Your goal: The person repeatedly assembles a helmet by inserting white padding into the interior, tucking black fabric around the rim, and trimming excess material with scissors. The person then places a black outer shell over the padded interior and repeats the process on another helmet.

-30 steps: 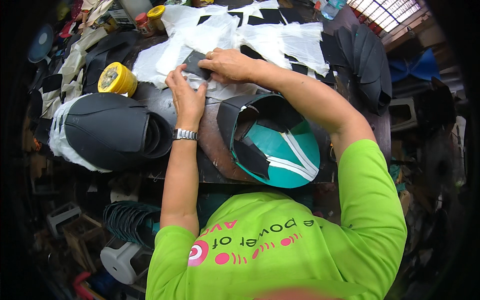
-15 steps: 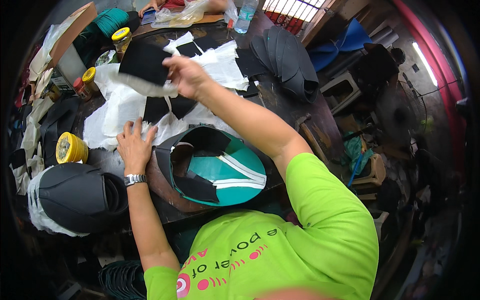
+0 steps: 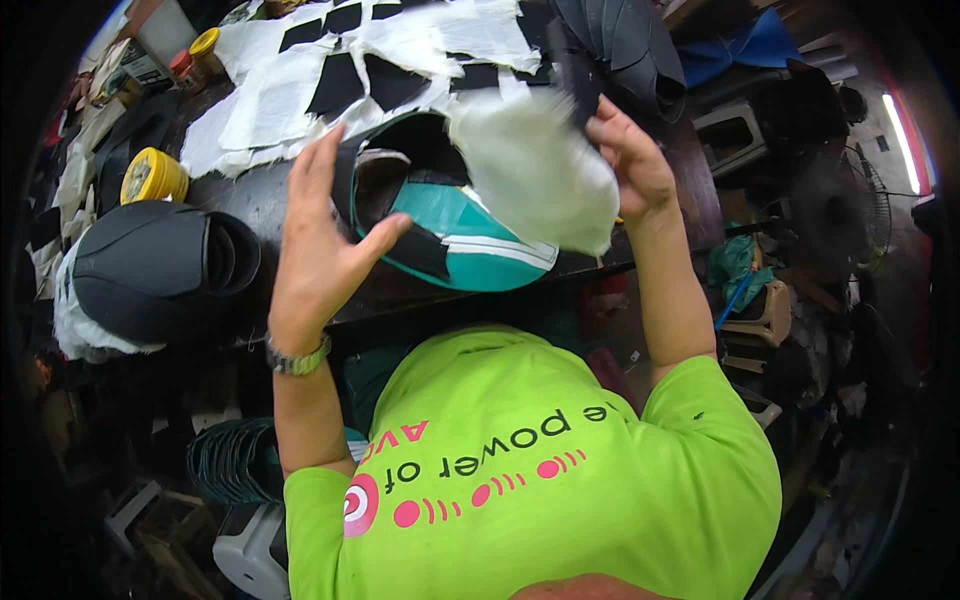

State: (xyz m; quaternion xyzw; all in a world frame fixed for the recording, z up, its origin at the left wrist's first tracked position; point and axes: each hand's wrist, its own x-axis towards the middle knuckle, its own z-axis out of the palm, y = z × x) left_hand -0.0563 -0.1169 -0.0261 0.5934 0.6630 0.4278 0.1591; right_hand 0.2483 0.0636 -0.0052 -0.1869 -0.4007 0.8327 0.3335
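My left hand (image 3: 322, 245) is beside the left of a teal curved piece (image 3: 495, 270) with white stripes and black lining patches, its thumb and fingers spread and holding nothing. Beneath the teal piece, a brown rounded form (image 3: 380, 175) shows at the left. My right hand (image 3: 635, 165) pinches a cloth piece (image 3: 540, 170), pale on the side facing me and blurred by motion, over the right part of the teal piece. A dark edge shows near my fingers. Sheets of white cloth with black patches (image 3: 270, 110) lie spread on the table beyond.
A stack of black curved pieces (image 3: 150, 270) with white cloth under it sits at the left, near a yellow-lidded tub (image 3: 155, 178). More black curved pieces (image 3: 635, 50) are stacked at the far right. Stools and a fan (image 3: 865, 200) stand beyond the table's right side.
My right hand has brought the cloth piece back from the far sheets to the right of the teal piece. My left hand has lifted off the table and spread open. The view has shifted.
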